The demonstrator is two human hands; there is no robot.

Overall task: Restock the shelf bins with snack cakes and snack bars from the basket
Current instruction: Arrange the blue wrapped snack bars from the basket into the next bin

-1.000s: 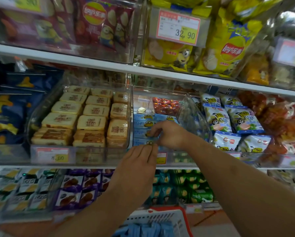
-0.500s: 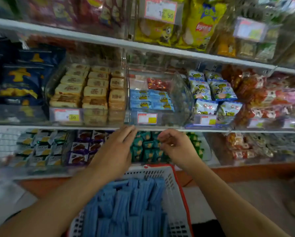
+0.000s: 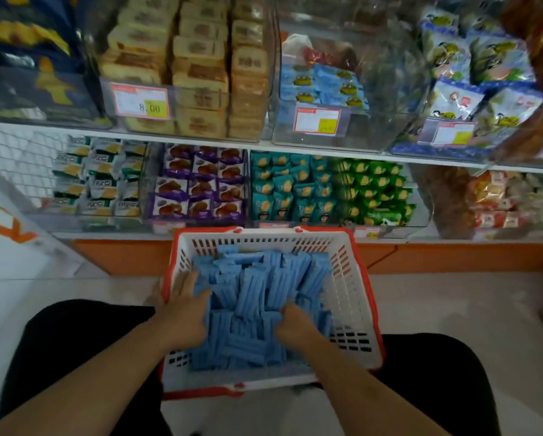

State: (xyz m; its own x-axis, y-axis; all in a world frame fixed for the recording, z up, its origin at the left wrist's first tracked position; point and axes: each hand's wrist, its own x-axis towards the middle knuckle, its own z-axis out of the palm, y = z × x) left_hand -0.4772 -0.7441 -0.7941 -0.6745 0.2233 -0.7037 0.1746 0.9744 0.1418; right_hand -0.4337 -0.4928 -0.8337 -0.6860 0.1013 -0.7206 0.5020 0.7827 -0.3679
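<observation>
Both hands are down in the white, red-rimmed basket on the floor, among the heap of blue snack bars that fills it. The left hand lies by the basket's left wall, fingers spread flat on the bars. The right hand, toward the near right, curls its fingers into the pile, grasping bars. On the shelf above, a clear bin holds the same blue packs at its front left.
</observation>
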